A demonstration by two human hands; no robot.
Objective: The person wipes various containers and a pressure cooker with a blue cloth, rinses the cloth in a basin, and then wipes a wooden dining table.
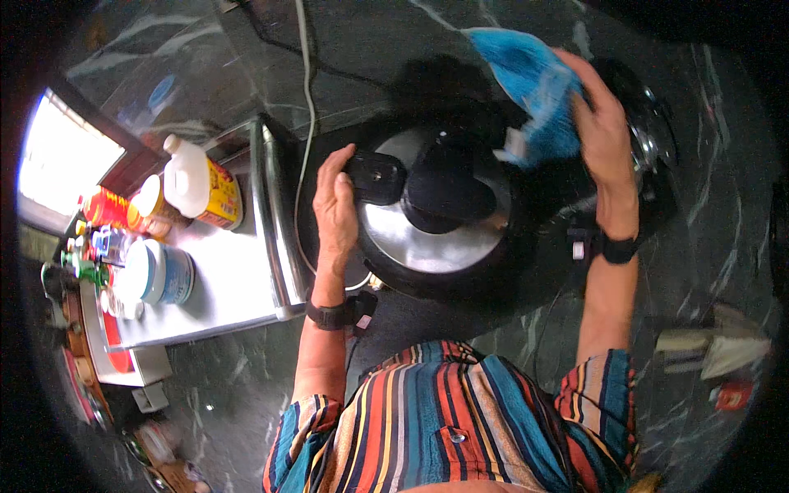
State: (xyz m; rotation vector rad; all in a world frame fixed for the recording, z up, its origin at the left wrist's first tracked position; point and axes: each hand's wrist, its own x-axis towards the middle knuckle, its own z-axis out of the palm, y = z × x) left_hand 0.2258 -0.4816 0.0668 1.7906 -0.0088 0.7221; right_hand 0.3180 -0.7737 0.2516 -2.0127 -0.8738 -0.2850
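Observation:
A round cooker (425, 256) with a shiny steel lid and black fittings stands in front of me. My left hand (336, 212) is at its left side, the thumb and fingers closed on the end of a black handle (376, 177). A black knob or raised grip (453, 185) covers the lid's middle. Up at the right, my right hand (604, 129) holds a crumpled blue cloth (542, 105) with a pale tag. The cloth hangs above and beside the cooker's far right edge; motion blurs it. Both wrists wear black bands.
At left, a white-topped unit (216, 265) with a metal edge carries a white jug (194, 185), a white tub (160, 271) and several bottles. A pale cable (308, 111) runs down beside the cooker. A dark glossy object (647, 135) sits behind my right hand. Dark marbled stone surrounds everything.

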